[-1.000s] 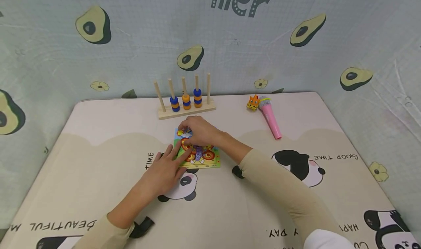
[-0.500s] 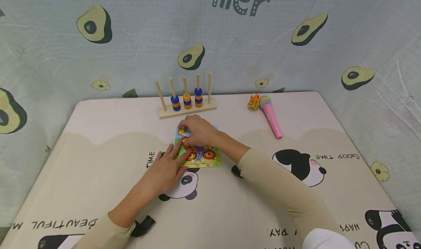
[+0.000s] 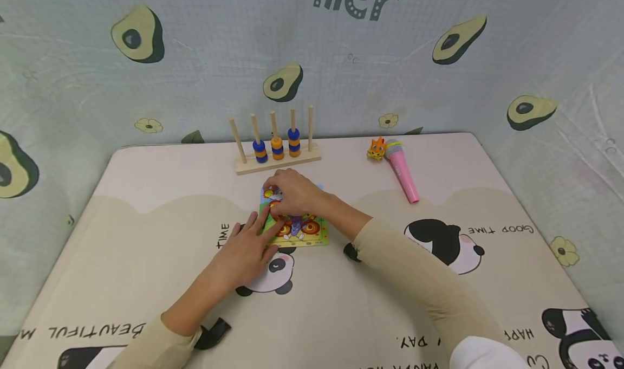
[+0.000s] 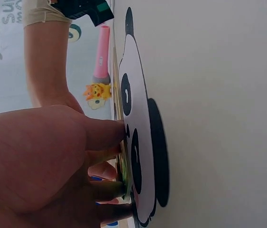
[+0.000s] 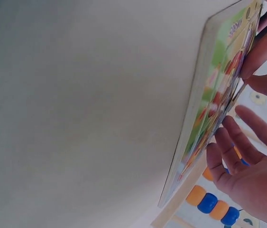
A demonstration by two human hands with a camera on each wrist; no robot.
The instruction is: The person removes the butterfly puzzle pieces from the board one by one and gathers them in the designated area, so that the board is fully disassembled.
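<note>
We had the puzzle (image 3: pixel 298 229) lying flat on the worktop (image 3: pixel 336 287), its picture facing up (a bright one, in red, yellow, green and purple). Our left hand (image 3: pixel 244 252) reached in from the puzzle's near left side, its grip spread: the index finger lay on the picture, the middle finger came to the left edge, and the thumb was by the near edge.

Our right hand (image 3: pixel 294 193) arched over the puzzle's far left part, thumb and fingertips set down apart on the picture. Whether that grip pinched a piece, we could not tell.

Just beyond the puzzle stood the rack (image 3: pixel 279 163), a wooden bar with five pegs; its three middle pegs carried blue and orange beads (image 3: pixel 277 148). Well to the puzzle's far right we saw the pink mic (image 3: pixel 402 175), lying aslant with its head away from us, and the little orange toy (image 3: pixel 376 149) just beside that head. A panda print (image 3: pixel 273 277) showed on our side of the puzzle, and an avocado-patterned curtain (image 3: pixel 214 71) hung behind everything, well past the puzzle.
</note>
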